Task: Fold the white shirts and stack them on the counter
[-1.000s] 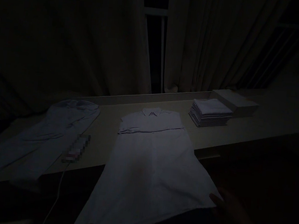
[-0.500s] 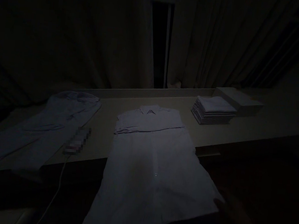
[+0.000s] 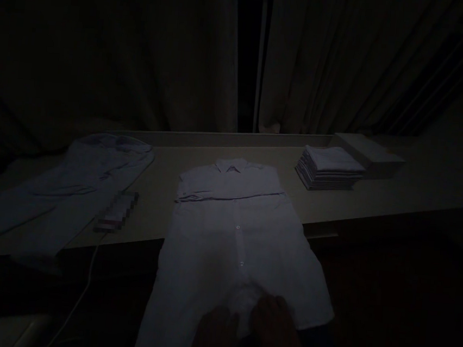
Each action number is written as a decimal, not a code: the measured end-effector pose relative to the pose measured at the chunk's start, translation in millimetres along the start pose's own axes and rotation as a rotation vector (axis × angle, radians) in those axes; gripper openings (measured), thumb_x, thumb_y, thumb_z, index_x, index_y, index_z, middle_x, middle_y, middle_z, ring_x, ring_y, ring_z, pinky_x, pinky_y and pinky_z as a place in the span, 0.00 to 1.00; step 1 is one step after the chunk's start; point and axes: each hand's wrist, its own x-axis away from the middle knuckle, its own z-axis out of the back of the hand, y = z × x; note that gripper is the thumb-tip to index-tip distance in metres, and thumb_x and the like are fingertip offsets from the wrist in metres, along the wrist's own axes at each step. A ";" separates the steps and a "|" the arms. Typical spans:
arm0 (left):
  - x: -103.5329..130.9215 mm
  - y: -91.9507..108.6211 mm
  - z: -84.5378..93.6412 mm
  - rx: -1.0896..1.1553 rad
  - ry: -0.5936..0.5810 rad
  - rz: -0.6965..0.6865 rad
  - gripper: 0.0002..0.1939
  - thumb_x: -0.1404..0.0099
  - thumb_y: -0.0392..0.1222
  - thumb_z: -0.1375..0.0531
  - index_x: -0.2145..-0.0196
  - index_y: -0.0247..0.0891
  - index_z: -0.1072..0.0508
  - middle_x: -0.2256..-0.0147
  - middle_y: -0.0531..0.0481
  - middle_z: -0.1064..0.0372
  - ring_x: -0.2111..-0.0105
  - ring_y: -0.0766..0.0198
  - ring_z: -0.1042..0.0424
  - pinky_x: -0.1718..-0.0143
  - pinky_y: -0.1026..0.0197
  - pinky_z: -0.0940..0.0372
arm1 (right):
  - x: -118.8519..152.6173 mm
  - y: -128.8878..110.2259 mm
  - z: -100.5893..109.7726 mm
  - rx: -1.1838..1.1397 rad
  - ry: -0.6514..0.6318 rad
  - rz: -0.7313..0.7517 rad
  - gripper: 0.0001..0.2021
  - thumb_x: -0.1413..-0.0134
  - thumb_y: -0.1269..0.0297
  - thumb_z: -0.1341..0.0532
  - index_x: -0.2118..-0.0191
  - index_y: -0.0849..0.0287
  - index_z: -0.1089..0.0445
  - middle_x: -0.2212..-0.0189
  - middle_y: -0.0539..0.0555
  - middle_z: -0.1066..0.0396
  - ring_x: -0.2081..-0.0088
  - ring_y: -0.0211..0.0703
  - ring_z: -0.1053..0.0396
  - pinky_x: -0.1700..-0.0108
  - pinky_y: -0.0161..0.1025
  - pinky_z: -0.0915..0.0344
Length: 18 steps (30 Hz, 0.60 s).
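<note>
Both bare hands are at the bottom centre of the frame, fingers bent onto the lower front of a pale, collared, button-front cloth shirt (image 3: 205, 231). The left hand (image 3: 219, 325) lies just left of the button strip's lower end, the right hand (image 3: 272, 314) just right of it, with a narrow gap of creased cloth between them. Their fingers are curled rather than spread; in this dimness I cannot tell whether they grip the cloth or only press it.

The shirt fills the middle of the frame, its long axis running from top to bottom. The collar points up the frame and lies on a long, pale, flat table (image 3: 162, 194); the body passes over the table's near edge, and the hem reaches the bottom of the frame. A folded ridge crosses the shirt below the collar.

Both hands are backs upward, knuckles toward the collar. The right forearm slants in from the lower right; the left comes up from the bottom edge.
</note>
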 end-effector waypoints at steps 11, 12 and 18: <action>-0.4 5.1 5.9 0.064 0.012 -0.043 0.11 0.42 0.30 0.44 0.64 0.42 0.27 0.63 0.46 0.27 0.60 0.57 0.29 0.55 0.52 0.36 | -0.5 -9.4 10.2 -0.235 0.032 0.072 0.03 0.48 0.72 0.40 0.71 0.58 0.34 0.71 0.53 0.32 0.67 0.44 0.40 0.61 0.43 0.44; -1.7 5.1 9.6 0.070 0.018 -0.060 0.10 0.43 0.30 0.44 0.66 0.41 0.28 0.63 0.46 0.26 0.60 0.56 0.29 0.56 0.52 0.36 | -0.5 -12.7 10.2 -0.237 0.054 0.103 0.03 0.47 0.72 0.40 0.70 0.58 0.34 0.71 0.53 0.32 0.67 0.44 0.39 0.60 0.43 0.44; -10.5 5.6 19.8 0.157 0.010 -0.109 0.09 0.41 0.30 0.47 0.69 0.40 0.28 0.70 0.47 0.28 0.71 0.61 0.31 0.65 0.55 0.37 | 9.7 -16.0 -9.7 -0.176 0.032 0.165 0.06 0.43 0.69 0.40 0.71 0.58 0.35 0.74 0.51 0.32 0.69 0.43 0.37 0.62 0.43 0.42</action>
